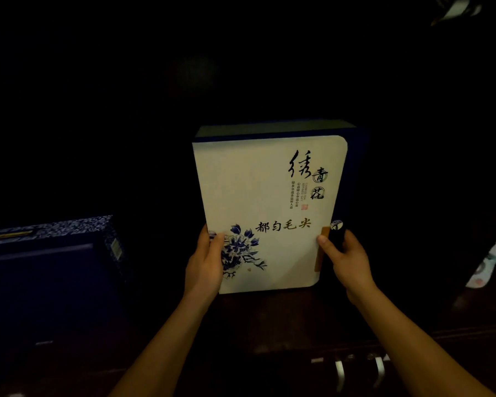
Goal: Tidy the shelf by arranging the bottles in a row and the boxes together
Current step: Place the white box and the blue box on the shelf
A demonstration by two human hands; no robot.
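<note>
A white box (269,196) with a blue flower print and black calligraphy is held upright at the middle of the dark shelf (284,313), its front turned toward the camera. Its lower left edge is gripped by the left hand (205,262), with the thumb laid across the flower. Its lower right edge is gripped by the right hand (347,259), with the thumb pressed on the front and the fingers curled round the dark side. Whether its bottom edge rests on the shelf cannot be told. A dark blue box (49,276) is seen well apart to the left. Two metal handles (340,371) are seen below the shelf edge.
</note>
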